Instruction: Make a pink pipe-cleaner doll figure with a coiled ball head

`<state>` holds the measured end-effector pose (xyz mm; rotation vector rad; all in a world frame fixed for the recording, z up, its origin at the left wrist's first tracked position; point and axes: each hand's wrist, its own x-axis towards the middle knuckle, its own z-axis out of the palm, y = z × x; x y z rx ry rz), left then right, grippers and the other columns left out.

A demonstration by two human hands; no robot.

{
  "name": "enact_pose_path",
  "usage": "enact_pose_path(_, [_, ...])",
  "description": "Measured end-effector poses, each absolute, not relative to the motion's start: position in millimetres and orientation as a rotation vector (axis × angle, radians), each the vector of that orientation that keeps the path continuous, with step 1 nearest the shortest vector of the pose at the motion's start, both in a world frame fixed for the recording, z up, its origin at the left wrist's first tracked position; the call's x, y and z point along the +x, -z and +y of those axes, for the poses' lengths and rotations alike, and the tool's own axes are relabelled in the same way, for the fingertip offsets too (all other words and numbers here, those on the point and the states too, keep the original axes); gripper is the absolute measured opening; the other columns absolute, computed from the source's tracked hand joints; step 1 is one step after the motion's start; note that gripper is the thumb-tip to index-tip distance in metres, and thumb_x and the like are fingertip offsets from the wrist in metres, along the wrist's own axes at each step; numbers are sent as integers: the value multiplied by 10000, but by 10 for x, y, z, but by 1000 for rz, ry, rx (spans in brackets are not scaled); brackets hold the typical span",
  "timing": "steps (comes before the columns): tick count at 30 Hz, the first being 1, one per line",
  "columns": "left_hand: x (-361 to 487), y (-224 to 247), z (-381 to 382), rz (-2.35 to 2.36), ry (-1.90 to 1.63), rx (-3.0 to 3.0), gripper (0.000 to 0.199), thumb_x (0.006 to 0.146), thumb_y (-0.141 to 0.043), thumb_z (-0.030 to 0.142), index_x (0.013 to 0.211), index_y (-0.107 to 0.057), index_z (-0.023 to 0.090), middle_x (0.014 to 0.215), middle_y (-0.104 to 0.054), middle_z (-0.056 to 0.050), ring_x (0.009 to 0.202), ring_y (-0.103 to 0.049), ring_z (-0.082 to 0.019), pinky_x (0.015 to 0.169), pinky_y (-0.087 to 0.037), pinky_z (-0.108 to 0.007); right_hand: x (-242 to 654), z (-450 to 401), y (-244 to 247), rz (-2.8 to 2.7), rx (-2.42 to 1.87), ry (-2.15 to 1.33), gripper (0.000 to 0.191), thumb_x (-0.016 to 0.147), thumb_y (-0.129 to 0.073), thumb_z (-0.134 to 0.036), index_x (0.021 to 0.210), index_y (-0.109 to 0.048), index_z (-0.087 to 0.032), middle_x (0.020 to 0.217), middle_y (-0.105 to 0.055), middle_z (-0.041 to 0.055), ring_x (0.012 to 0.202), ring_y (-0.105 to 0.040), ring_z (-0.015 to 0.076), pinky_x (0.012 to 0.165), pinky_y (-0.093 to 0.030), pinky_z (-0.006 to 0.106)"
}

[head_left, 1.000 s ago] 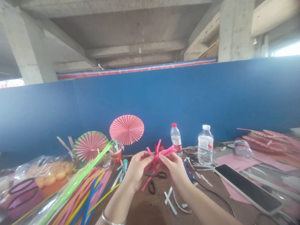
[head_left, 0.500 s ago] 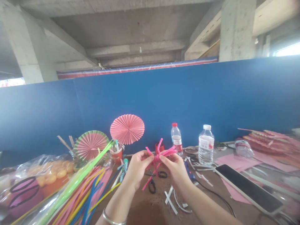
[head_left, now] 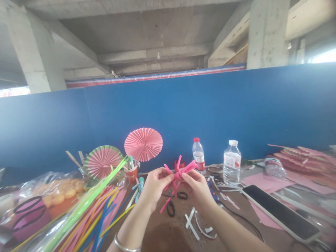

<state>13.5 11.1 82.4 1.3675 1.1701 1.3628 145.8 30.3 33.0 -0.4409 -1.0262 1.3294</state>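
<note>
A bright pink pipe-cleaner shape point(head_left: 178, 175), with several strands sticking out from a wrapped middle, is held up over the table between both hands. My left hand point(head_left: 156, 183) pinches its left side between thumb and fingertips. On its right side, the thumb and fingers of my right hand point(head_left: 197, 185) are closed on the strands near the middle. Below the hands lies a pair of scissors point(head_left: 171, 209) with dark handles, its blades partly hidden. A loose pink strip point(head_left: 165, 205) rests beside the handles.
Colourful pipe cleaners point(head_left: 101, 218) lie at left near a red cup point(head_left: 131, 174) and paper fans point(head_left: 143, 144). Two water bottles point(head_left: 232, 162) stand behind. At right are a phone point(head_left: 279, 211) and pink paper point(head_left: 267, 182). White scraps point(head_left: 192, 225) litter the front.
My right fingertips have shifted slightly to the right along the pink shape, so more of its wrapped middle shows. My left hand keeps its pinch. The view has moved very little.
</note>
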Motion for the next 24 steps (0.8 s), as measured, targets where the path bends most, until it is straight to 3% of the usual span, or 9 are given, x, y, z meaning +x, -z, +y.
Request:
enact_pose_path(8, [96,-841,92,1062,-1229,1446,198,589,-734,262,734,-679,140,669,-665,-33,634,-604,-172,614,-468,-283,1449,323,-301,-1080,-357,-1373,131,709,-678,-266,787,-653,-165,700,-642,18,576,-564,139,486,-401,239])
enact_pose_path(12, [47,-800,119,1030,-1176,1496,226,611,-723,252,810,-684,153,695,-670,-40,646,-613,-185,623,-469,-297,1458,313,-288,-1193,-398,-1311,169,743,-640,-296,852,-641,-167,743,-629,31,640,-582,162,556,-443,275])
enact_pose_path(18, [47,-809,106,987,-1176,1508,142,652,-686,245,750,-668,144,692,-660,-39,599,-583,-148,584,-450,-260,1557,321,-362,-1575,-578,-703,138,782,-582,-266,896,-652,-230,1022,-564,56,966,-516,214,824,-426,341])
enact_pose_path(21, [58,-810,98,967,-1201,1486,125,670,-663,248,753,-656,156,677,-647,-25,563,-567,-130,555,-441,-244,1568,332,-378,-1629,-650,-522,115,818,-533,-254,827,-643,-219,931,-579,47,939,-515,210,842,-408,340])
enact_pose_path(24, [75,-809,91,983,-1255,1535,88,680,-643,228,735,-643,160,640,-616,1,545,-543,-113,554,-430,-227,1541,326,-347,-1606,-693,-538,144,846,-493,-260,799,-616,-202,830,-594,28,830,-544,189,763,-428,297])
